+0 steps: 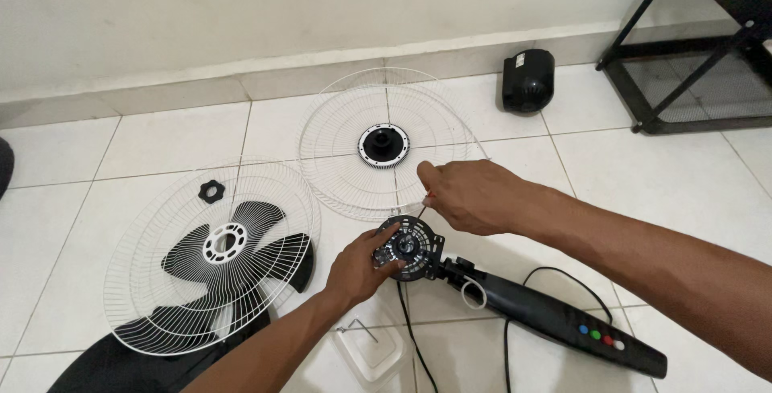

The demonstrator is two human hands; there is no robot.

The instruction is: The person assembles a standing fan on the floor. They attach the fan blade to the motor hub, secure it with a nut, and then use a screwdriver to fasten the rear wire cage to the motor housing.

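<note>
L hand (360, 268) was closed round the black fan motor (412, 246) at mid-floor, steadying it. R hand (474, 196) pinched a thin screwdriver (425, 200), tip down on the motor's top. Motor sat on its black stand neck w/ coloured buttons (555, 316), running twd the floor's near right. White rear grille (386, 144) lay behind; front grille over black blades (217, 252) lay left.
</note>
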